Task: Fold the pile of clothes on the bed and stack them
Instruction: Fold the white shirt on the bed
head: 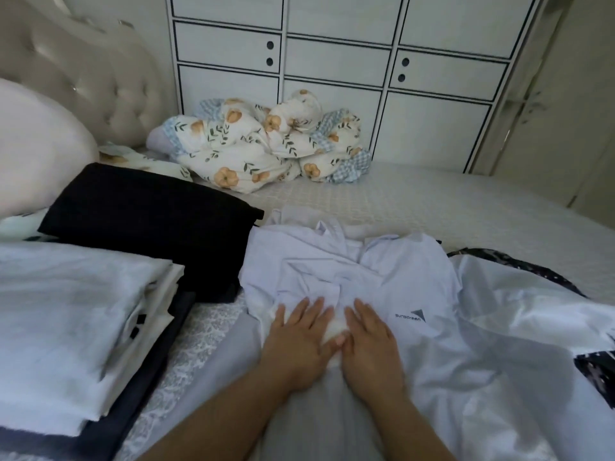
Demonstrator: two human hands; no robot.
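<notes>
A pale lilac jacket (pixel 409 287) with a small dark logo lies spread and creased on the bed in front of me. My left hand (pixel 298 344) and my right hand (pixel 371 341) lie side by side on its lower middle, fingers straight and flat on the cloth. To the left sits a stack of folded white garments (pixel 66 321) on a dark grey piece (pixel 126 417). Behind that stack lies a folded black garment (pixel 149 221). A shiny white garment (pixel 525 327) lies loose on the right, over a dark patterned cloth (pixel 595 371).
A crumpled floral quilt (pixel 263 151) sits at the far side of the bed (pixel 432 197), against a white cabinet wall (pixel 332 61). A padded headboard (pixel 86 81) and a pink pillow (pixel 30 141) stand at the left.
</notes>
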